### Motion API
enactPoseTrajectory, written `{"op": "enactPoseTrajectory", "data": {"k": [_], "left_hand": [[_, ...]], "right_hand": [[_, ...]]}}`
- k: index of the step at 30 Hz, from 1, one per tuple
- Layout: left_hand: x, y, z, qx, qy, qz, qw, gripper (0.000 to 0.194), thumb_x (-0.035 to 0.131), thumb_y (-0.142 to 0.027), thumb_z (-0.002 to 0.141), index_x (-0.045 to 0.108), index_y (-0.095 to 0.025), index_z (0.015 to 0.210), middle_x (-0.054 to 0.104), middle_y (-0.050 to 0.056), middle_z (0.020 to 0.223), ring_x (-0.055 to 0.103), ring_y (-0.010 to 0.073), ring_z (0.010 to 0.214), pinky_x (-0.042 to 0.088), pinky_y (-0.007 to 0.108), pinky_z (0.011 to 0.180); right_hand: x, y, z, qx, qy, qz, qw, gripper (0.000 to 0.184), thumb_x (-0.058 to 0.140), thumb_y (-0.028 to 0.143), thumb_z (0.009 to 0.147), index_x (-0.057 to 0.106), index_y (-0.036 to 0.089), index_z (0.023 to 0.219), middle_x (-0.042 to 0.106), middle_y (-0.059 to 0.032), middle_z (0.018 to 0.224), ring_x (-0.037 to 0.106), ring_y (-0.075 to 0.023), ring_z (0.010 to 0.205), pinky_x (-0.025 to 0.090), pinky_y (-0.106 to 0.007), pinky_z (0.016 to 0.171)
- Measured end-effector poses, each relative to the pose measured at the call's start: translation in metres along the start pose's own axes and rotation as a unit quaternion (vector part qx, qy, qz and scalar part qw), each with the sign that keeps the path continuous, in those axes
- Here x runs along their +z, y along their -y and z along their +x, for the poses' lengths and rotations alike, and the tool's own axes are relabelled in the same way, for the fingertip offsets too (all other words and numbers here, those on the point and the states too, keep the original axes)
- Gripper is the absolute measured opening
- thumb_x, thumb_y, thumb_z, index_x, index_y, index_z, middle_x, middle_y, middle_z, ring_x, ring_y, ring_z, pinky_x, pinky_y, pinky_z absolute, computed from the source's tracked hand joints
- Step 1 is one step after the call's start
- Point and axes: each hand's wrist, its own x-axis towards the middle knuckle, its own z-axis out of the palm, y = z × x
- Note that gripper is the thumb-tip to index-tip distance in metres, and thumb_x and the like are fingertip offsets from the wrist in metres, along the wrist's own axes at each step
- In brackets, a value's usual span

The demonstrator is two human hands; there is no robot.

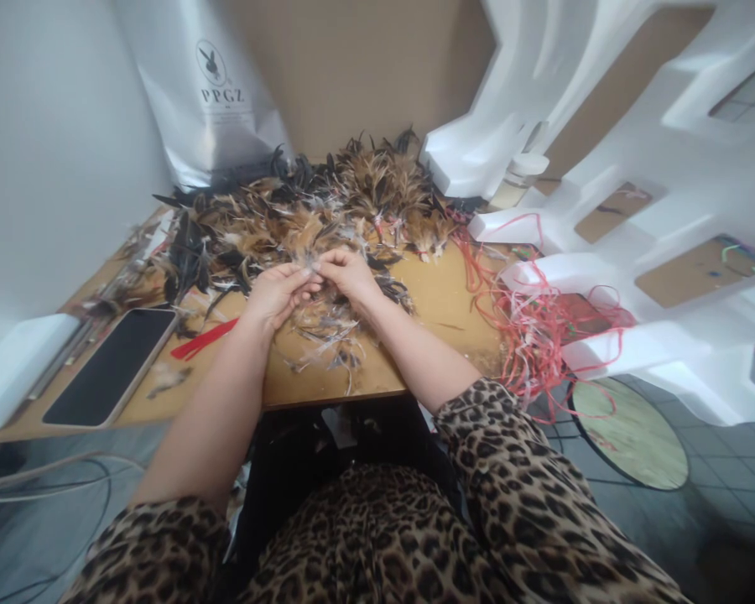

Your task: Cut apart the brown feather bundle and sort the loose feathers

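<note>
Both hands meet over the middle of the table. My left hand is closed in a pinch, fingertips against those of my right hand, which pinches too. Between them is a brown, fluffy feather, its tip pointing away from me; the quill end is hidden by my fingers. Behind my hands spreads a heap of brown and black feathers. Under and in front of them lie loose feather scraps. A red strip lies on the table beside my left forearm.
A phone and a white box lie at the left. Tangled red-and-white ribbon hangs over the table's right edge near white foam packing. A silver bag stands at the back; a round stool is low at right.
</note>
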Motion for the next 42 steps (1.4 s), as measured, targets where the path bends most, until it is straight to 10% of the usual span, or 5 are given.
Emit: {"op": "enactPoseTrajectory", "data": {"k": [18, 30, 42], "left_hand": [[-0.004, 0.004, 0.005, 0.089, -0.056, 0.052, 0.993, 0.015, 0.073, -0.022, 0.064, 0.067, -0.010, 0.070, 0.069, 0.006, 0.069, 0.058, 0.0060, 0.050, 0.043, 0.013, 0.044], [-0.008, -0.002, 0.008, 0.058, -0.123, -0.029, 0.990, 0.012, 0.070, -0.020, 0.068, 0.063, -0.010, 0.071, 0.068, 0.005, 0.070, 0.057, 0.0041, 0.049, 0.041, 0.011, 0.043], [-0.006, -0.001, 0.007, 0.052, -0.112, -0.031, 0.992, 0.014, 0.071, -0.020, 0.067, 0.061, -0.011, 0.069, 0.069, 0.004, 0.069, 0.057, 0.0041, 0.048, 0.040, 0.011, 0.041]], "right_hand": [[-0.029, 0.006, 0.016, -0.107, -0.005, -0.141, 0.984, 0.020, 0.065, 0.033, 0.068, 0.063, 0.014, 0.075, 0.059, 0.0023, 0.064, 0.049, -0.0076, 0.057, 0.040, -0.021, 0.058], [-0.051, 0.008, 0.016, -0.191, 0.106, -0.531, 0.819, 0.021, 0.058, 0.015, 0.068, 0.069, 0.017, 0.085, 0.063, -0.0030, 0.085, 0.055, -0.0140, 0.079, 0.041, -0.025, 0.076], [-0.055, -0.003, 0.024, -0.108, -0.058, -0.537, 0.834, 0.025, 0.059, 0.034, 0.073, 0.066, 0.017, 0.089, 0.066, -0.0057, 0.086, 0.057, -0.0186, 0.079, 0.043, -0.030, 0.073]]}}
